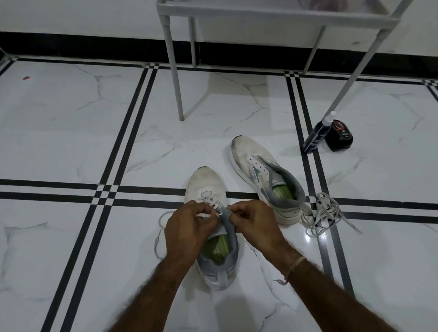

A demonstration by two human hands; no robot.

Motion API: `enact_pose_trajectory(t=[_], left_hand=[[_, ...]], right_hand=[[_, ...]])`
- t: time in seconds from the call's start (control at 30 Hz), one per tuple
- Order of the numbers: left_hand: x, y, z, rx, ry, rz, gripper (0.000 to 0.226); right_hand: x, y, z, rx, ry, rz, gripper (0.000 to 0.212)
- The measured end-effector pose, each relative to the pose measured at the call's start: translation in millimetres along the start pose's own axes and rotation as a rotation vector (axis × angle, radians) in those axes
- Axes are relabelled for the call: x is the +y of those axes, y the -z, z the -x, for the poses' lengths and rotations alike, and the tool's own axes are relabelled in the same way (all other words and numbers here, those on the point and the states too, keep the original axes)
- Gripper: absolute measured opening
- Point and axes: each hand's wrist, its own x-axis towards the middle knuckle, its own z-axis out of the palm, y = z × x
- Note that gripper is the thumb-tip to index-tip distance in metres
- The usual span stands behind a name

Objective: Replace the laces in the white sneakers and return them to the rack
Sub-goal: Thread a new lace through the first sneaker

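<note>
Sneakers, two; loose lace pile, one; left hand and right hand both pinching lace of near sneaker.

floor: near sneaker | far sneaker | loose laces | bottle | tin | rack

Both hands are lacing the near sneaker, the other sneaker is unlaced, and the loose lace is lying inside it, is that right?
Not quite. In the head view the loose lace lies on the floor beside the heel of the other sneaker, not inside it. The left hand and right hand are lacing the near sneaker, and the other is unlaced.
</note>
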Motion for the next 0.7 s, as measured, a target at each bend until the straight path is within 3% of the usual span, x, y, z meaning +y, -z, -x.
enact_pose_trajectory(t=[0.13,0.27,0.33,0.43,0.57,0.6,0.7], left_hand=[[-5,-8,4,0.002,-0.009,0.026,0.024],[-8,-5,1,-0.050,-0.069,0.044,0.018],[-7,-4,-2,-0.083,-0.126,0.020,0.011],[-10,0,-5,-0.137,-0.206,-0.064,0.026],[-16,10,-12,-0.145,-0.139,0.003,0.043],[-16,11,-13,-0.147,-0.131,0.002,0.048],[-11,10,-15,-0.177,-0.106,-0.005,0.058]], right_hand=[[-5,-2,9,-0.060,0.054,-0.011,0.011],[-2,6,9,-0.112,-0.103,-0.244,0.015],[-1,5,9,-0.115,-0.139,-0.242,0.012],[-10,7,2,-0.059,-0.160,-0.267,0.012],[-30,48,-18,0.184,-0.235,-0.874,0.022],[-29,58,-20,0.188,-0.161,-0.746,0.020],[-16,47,-16,-0.027,0.119,0.193,0.007]])
